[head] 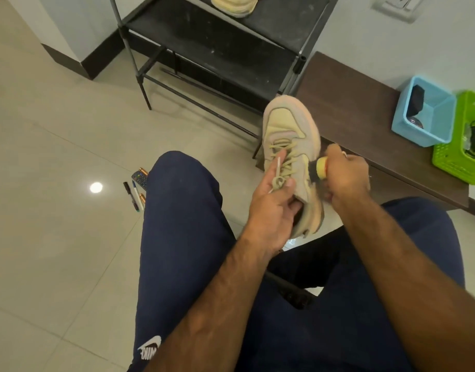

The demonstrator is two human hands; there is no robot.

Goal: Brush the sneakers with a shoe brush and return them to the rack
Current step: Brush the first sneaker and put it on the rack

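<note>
Starting at 9 o'clock, two marker pens point(133, 196) and a dark remote control point(141, 179) are seen lying on the tiled floor point(56, 157), just beside the left knee in navy trousers point(177, 224). At 12 o'clock a black shoe rack point(204, 47) is stood against the wall, and a second beige sneaker point(235, 5) is seated on its upper shelf.

Near the centre, the beige sneaker point(287, 130) is gripped at its collar by the left hand point(270, 213). One digit is laid along the laces and the others are curled at the opening. The sneaker is held in the air off the rack, toe directed to 12 o'clock.

At the sneaker's 3 o'clock side, the dark bristles of the yellow shoe brush point(321, 167) are pressed against the upper. The brush is enclosed in the fist of the right hand point(347, 178).

At 2 o'clock a dark wooden bench point(351, 103) is located. A blue basket point(419, 135) and a green basket point(451, 162) are set on it side by side.
</note>
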